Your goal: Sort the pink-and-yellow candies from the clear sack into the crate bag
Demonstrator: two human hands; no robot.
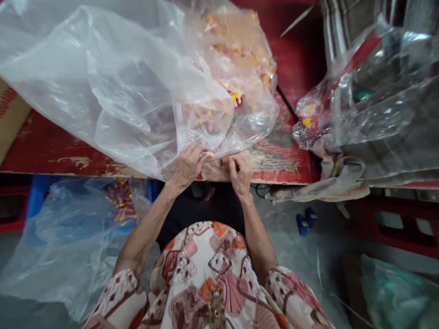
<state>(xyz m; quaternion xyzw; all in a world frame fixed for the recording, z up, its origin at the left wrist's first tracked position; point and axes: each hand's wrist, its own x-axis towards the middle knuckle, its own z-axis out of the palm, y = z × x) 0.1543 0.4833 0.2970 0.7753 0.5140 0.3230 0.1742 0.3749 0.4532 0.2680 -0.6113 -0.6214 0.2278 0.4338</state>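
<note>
While the left hand (188, 165) pinches a small yellow piece (212, 155) at the mouth of the clear plastic bag (137, 82), right hand (240, 173) fingers close on something too small to identify. Bag crinkled, glossy, still holds many pieces; red tabletop (288, 155) worn, paint flaking. Second bag (72, 237) on floor, partly filled.

Left hand (189, 165) and right hand (240, 173) meet at the near edge of a worn red table (291, 160); fingers pinch a small yellow piece (212, 155); a big clear plastic bag (137, 77) of yellow-orange items lies just beyond, touching the left hand; another bag (78, 228) sits below, left.
</note>
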